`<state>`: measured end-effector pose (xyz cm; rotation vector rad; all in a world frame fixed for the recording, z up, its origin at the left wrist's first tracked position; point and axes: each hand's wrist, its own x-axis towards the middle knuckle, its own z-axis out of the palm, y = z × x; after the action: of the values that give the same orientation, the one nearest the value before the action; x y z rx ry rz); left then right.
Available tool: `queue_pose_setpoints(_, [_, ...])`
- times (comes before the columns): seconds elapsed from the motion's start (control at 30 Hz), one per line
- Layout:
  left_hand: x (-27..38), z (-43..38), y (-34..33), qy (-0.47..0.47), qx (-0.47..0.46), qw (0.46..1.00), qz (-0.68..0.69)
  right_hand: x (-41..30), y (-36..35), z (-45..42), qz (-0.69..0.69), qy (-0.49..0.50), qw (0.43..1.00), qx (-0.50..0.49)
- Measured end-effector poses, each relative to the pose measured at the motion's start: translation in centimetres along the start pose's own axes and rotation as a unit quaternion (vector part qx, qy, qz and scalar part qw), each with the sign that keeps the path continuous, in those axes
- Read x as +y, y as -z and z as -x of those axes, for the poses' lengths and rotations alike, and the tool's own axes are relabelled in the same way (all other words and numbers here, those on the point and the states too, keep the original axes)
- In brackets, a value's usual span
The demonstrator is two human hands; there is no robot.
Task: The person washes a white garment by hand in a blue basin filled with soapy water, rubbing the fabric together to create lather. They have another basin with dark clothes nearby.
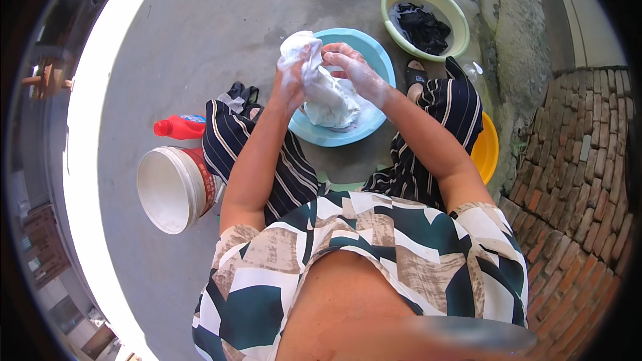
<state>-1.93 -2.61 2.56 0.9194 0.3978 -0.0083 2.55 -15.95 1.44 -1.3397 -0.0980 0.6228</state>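
Note:
A wet white cloth (328,103) hangs down into a light blue plastic basin (378,52), its lower part bunched in the suds. My left hand (296,77) grips the upper part, and a fold of the cloth covers the fingers. Just right of it is my right hand (358,67), soapy, with bent fingers set apart. Its fingertips come close to the cloth; whether they touch it is hard to tell. The basin stands on the concrete ground in front of me, between my feet.
A pale green basin (387,15) at the upper right holds dark cloth (424,27) in water. Left of my leg are a red plastic bottle (183,127) lying down and a white bucket (168,190) on its side. A yellow basin (486,150) and stacked bricks (577,170) are at right.

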Motion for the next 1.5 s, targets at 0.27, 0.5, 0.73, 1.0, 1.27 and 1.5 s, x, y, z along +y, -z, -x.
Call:
queue_pose_setpoints(0.27, [-0.4, -0.3, -0.1, 0.032, -0.04, 0.998, 0.022, 1.4, 1.1, -1.3, 0.112, 0.085, 0.988, -0.064])
queue_pose_setpoints(0.5, [-0.2, -0.6, 0.6, 0.062, 0.006, 0.996, -0.062, 0.0, 1.0, -0.2, 0.143, 0.066, 0.987, -0.024])
queue_pose_setpoints(0.73, [-0.4, 0.0, 0.2, 0.037, -0.041, 0.994, -0.09, 0.9, 1.3, -1.1, 0.115, 0.077, 0.99, 0.02])
queue_pose_setpoints(1.0, [-2.9, -0.2, -0.6, -0.296, 0.029, 0.796, -0.527, 3.7, -1.6, -1.4, 0.1, 0.104, 0.983, 0.117])
queue_pose_setpoints(1.27, [-3.6, -1.6, 0.0, -0.348, 0.065, 0.7, -0.62, 3.5, -1.5, -2.3, 0.231, 0.168, 0.943, 0.17])
queue_pose_setpoints(1.5, [-3.3, -0.5, -1.5, -0.37, 0.061, 0.67, -0.641, 2.5, -1.5, -2.1, 0.13, 0.152, 0.971, 0.128])
